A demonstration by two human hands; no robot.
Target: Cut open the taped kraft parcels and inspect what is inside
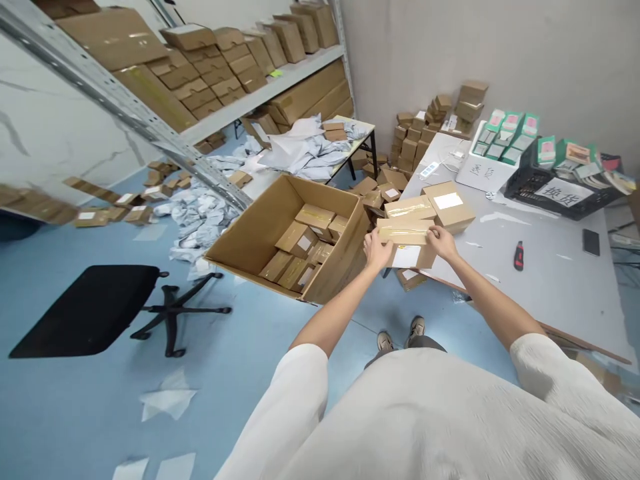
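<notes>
- My left hand (377, 252) and right hand (441, 241) grip a taped kraft parcel (405, 233) from its two ends, just above the near edge of the worktop (550, 297), right of centre in the frame.
- My left fingers (374, 239) curl around one end and my right fingers (431, 233) press over the other; neither hand is open, and gripping both ends seems to keep the long parcel level.
- Its white label (406, 257) faces me, so I can see it as I hold it.
- Just beyond my hands, another taped parcel (410, 208) and a labelled one (449, 207) sit on the worktop, within easy reach.
- To my left, an open carton (260, 220) holds loose parcels (297, 240) lying at angles, its open top turned up toward me.
- Further right on the worktop lie a box cutter (519, 256) and a phone (591, 241).
</notes>
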